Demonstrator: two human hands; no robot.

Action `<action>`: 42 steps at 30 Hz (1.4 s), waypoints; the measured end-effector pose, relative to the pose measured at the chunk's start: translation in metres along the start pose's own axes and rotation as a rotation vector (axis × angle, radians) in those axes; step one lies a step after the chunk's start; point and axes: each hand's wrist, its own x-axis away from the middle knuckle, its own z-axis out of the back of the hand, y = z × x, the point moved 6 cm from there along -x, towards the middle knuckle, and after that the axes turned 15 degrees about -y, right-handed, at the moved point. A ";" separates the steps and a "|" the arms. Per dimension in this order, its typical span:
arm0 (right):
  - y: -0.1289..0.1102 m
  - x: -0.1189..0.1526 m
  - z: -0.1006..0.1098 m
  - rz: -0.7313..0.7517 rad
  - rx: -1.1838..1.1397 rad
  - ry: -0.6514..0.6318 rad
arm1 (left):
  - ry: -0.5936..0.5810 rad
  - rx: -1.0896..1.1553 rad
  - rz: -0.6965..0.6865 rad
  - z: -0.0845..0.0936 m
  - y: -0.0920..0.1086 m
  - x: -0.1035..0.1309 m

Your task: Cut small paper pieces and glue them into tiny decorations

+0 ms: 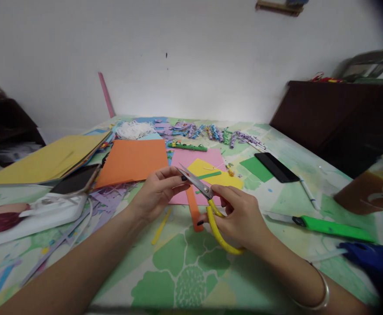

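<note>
Near the middle of the table, my right hand (239,214) is closed on yellow-handled scissors (216,223), whose blades point up and left, slightly parted. My left hand (160,190) is pinched at the blade tips; what lies between its fingertips is too small to make out. An orange paper strip (194,210) hangs or lies below the blades, between the hands. Behind them are a pink sheet (181,162), a yellow sheet (234,180) and a narrow green strip (211,175). A small yellow strip (161,227) lies by my left wrist.
An orange sheet (134,159) and yellow folder (47,159) lie left. Paper curls (214,132) and white string (134,130) are at the back. On the right are a black phone (276,167), a green cutter (337,228), a pen (309,192) and a cup (368,188).
</note>
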 end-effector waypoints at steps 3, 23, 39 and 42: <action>0.000 0.000 0.000 -0.003 0.010 -0.004 | 0.002 -0.004 0.007 0.001 0.000 0.000; 0.003 -0.002 0.000 -0.020 -0.006 -0.010 | 0.021 -0.016 0.018 0.005 0.002 0.001; 0.009 -0.003 -0.003 -0.115 -0.060 -0.118 | 0.006 -0.026 0.038 0.003 -0.002 -0.001; 0.010 -0.002 -0.006 -0.118 -0.045 -0.125 | -0.004 -0.030 0.029 0.002 -0.003 -0.001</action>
